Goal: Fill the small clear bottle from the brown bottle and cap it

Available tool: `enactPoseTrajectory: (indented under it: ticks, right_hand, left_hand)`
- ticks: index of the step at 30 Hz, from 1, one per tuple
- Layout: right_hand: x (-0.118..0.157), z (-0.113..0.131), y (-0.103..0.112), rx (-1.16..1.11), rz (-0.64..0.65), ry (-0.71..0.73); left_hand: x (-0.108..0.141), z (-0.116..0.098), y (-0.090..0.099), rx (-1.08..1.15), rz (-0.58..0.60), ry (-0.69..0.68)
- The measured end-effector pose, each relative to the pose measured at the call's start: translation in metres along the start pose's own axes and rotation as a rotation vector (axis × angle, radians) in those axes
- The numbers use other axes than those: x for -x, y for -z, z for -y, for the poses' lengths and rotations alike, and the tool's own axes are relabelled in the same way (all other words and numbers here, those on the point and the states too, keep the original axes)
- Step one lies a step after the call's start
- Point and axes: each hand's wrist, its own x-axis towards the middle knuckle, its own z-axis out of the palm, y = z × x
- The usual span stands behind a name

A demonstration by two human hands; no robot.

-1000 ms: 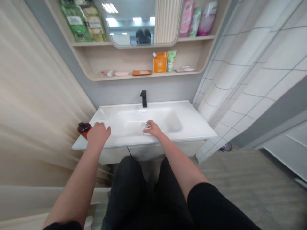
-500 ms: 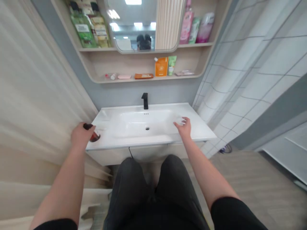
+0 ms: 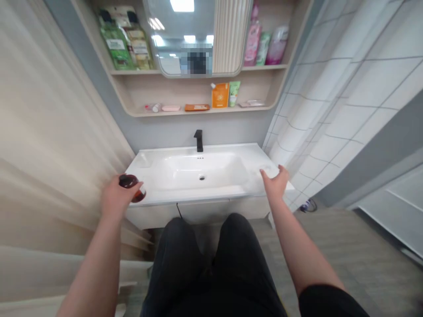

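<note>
A dark brown bottle (image 3: pixel 138 193) with a pale label is at the left end of the white washbasin counter (image 3: pixel 158 196). My left hand (image 3: pixel 115 193) is closed round it, thumb across its side, and the bottle leans. Over the counter's right end, my right hand (image 3: pixel 276 182) has thumb and fingers spread apart. Something clear and faint (image 3: pixel 264 167) shows just beyond that thumb, too indistinct to name. Between the hands lies the white basin (image 3: pixel 188 171), with a black faucet (image 3: pixel 198 141) behind it.
Above the basin, a mirror cabinet (image 3: pixel 132 112) holds green and yellow bottles at left, pink ones at right, and an orange pouch (image 3: pixel 220 95) beside a green tube (image 3: pixel 234 93). A clear item (image 3: pixel 144 159) stands at the counter's back left. Curtains hang on both sides.
My right hand has moved right, and its fingers have spread from around something pale or clear. My left hand has shifted slightly right and nearer with the brown bottle, which is turned differently.
</note>
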Motion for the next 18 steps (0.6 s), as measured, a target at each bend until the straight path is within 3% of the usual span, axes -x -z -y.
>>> enactPoseTrajectory:
  ticks: [2,5,6,8,10,12,15,18]
  right_hand:
    - [0.038,0.038,0.003,-0.167,0.195,0.097]
    - [0.109,0.104,-0.002,-0.486,0.761,0.296]
    - [0.132,0.124,-0.005,-0.586,0.911,0.32]
    - [0.168,0.158,-0.011,-0.73,1.083,0.284]
    - [0.189,0.179,-0.015,-0.784,1.106,0.226]
    - [0.197,0.187,-0.015,-0.771,1.041,0.175]
    - [0.193,0.18,-0.006,-0.684,0.974,0.123]
    - [0.187,0.165,0.005,-0.646,1.051,0.102]
  left_hand:
    - [0.027,-0.028,0.004,0.078,0.06,-0.118]
    - [0.069,-0.077,-0.001,0.274,0.158,-0.288]
    - [0.083,-0.093,-0.005,0.341,0.209,-0.322]
    - [0.109,-0.123,-0.016,0.455,0.299,-0.357]
    - [0.132,-0.144,-0.026,0.504,0.338,-0.388]
    - [0.148,-0.157,-0.033,0.519,0.335,-0.43]
    - [0.157,-0.162,-0.033,0.577,0.351,-0.586]
    - [0.149,-0.159,-0.02,0.595,0.417,-0.777]
